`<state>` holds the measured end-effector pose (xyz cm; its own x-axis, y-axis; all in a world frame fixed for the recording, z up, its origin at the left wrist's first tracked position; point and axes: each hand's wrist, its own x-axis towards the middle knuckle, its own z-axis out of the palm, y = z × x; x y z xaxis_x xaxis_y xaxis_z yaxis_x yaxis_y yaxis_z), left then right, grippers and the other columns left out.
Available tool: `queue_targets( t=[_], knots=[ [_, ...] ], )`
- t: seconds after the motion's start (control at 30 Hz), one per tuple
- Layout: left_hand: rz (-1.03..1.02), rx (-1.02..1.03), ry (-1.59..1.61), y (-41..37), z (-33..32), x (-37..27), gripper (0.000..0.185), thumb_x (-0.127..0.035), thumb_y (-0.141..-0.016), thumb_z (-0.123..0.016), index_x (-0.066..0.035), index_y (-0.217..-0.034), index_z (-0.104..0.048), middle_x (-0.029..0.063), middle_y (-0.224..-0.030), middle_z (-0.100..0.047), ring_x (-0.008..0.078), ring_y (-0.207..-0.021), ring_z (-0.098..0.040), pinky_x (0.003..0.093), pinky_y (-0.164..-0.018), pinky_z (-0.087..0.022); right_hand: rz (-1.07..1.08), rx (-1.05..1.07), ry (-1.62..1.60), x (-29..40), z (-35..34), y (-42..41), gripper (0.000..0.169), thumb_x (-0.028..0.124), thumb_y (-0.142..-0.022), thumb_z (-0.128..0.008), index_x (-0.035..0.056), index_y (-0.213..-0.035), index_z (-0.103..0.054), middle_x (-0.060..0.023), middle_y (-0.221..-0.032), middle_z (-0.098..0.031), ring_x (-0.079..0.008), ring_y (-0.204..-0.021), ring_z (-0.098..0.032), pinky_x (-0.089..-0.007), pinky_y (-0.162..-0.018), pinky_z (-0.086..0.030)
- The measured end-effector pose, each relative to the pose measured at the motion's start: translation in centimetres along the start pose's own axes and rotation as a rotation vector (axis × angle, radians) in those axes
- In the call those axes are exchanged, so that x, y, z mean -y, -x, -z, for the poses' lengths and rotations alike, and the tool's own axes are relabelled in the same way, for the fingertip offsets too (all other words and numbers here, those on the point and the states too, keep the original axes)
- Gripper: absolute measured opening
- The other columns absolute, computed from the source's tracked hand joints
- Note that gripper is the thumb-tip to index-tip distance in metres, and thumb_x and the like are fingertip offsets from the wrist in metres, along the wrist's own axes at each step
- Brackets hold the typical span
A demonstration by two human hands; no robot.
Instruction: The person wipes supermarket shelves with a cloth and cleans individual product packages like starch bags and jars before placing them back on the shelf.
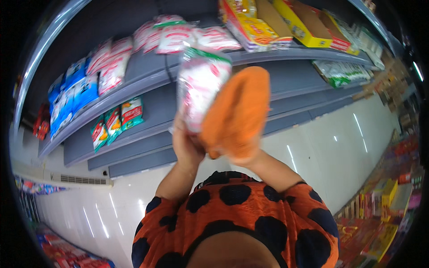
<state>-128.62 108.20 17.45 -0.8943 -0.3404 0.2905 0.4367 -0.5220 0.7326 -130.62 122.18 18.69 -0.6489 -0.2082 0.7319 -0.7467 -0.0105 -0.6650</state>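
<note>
My left hand [186, 144] grips the lower end of a clear plastic bag [204, 80] with white contents, pink print and a green band at its top. The bag is held up in front of the shelves, slightly blurred. In my right hand [247, 158] is an orange cloth [239, 107], bunched over the fingers so that most of them are hidden. The cloth overlaps the bag's right side; whether it presses on the bag I cannot tell. Similar pink-and-white bags [174, 35] lie behind on the upper grey shelf [144, 68].
Blue-and-white packets [75, 90] fill the shelf's left end. Green-and-red packets [115, 119] lie one tier lower. Open cardboard display boxes [308, 25] stand at upper right, above a green-and-white bag [343, 72]. Stacked goods [372, 217] line the aisle across the tiled floor [325, 147].
</note>
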Motion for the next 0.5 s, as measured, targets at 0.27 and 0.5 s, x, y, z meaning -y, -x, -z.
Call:
queue_targets(
  t=[0.27, 0.5],
  knots=[
    [0.151, 0.301, 0.025, 4.2, 1.4, 0.6, 0.053, -0.022, -0.087, -0.051, 0.006, -0.13, -0.039, 0.015, -0.134, -0.043, 0.0258, -0.121, -0.044, 0.0392, -0.101, -0.035, -0.01, -0.304, 0.117, -1.3, 1.7, -3.0, 0.044, 0.023, -0.076, -0.069, 0.001, -0.111, -0.053, -0.0184, -0.115, -0.052, -0.0344, -0.107, -0.051, -0.0424, -0.092, -0.038],
    [-0.462, 0.74, -0.857, 3.0, -0.9, 1.2, 0.059, -0.036, -0.087, -0.053, 0.006, -0.127, -0.044, 0.0258, -0.138, -0.036, 0.0438, -0.125, -0.037, 0.0481, -0.104, -0.027, -0.48, -0.427, -0.803, -3.7, 1.6, -1.0, 0.033, 0.019, -0.092, -0.056, 0.0027, -0.119, -0.049, -0.0034, -0.102, -0.057, -0.0101, -0.088, -0.056, -0.0249, -0.076, -0.048]
  ],
)
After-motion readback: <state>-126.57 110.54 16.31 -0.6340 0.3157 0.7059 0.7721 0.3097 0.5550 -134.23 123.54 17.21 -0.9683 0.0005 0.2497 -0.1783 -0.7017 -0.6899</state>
